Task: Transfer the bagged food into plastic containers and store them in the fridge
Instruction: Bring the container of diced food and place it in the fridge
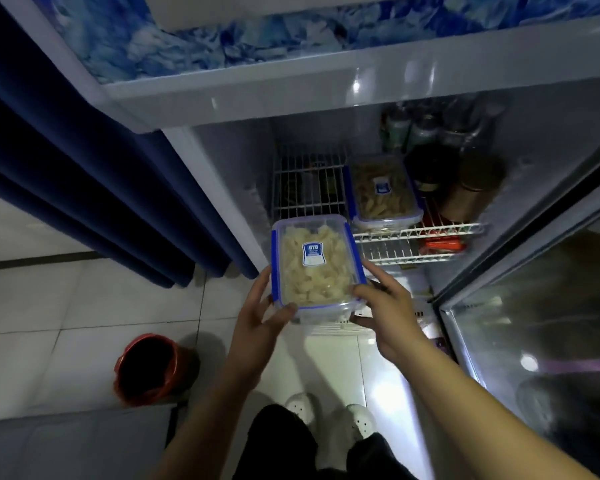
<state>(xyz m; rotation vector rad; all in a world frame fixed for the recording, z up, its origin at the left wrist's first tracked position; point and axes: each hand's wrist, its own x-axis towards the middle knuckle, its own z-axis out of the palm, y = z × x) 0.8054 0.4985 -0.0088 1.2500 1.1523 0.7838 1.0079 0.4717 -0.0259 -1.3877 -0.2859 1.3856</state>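
Both hands hold a clear plastic container (314, 261) with a blue-clipped lid and a blue label, filled with pale food pieces. My left hand (257, 315) grips its near left corner and my right hand (385, 311) its near right corner. The container hangs in front of the open fridge (326, 88), just before the white wire shelf (420, 232). A second, similar lidded container (383, 192) with darker food rests on that shelf, to the right and further in.
Dark jars and bottles (465, 181) crowd the shelf's back right. The glass fridge door (541, 323) stands open on the right. A blue curtain (94, 202) hangs left of the fridge. A red bucket (146, 368) sits on the tiled floor at lower left.
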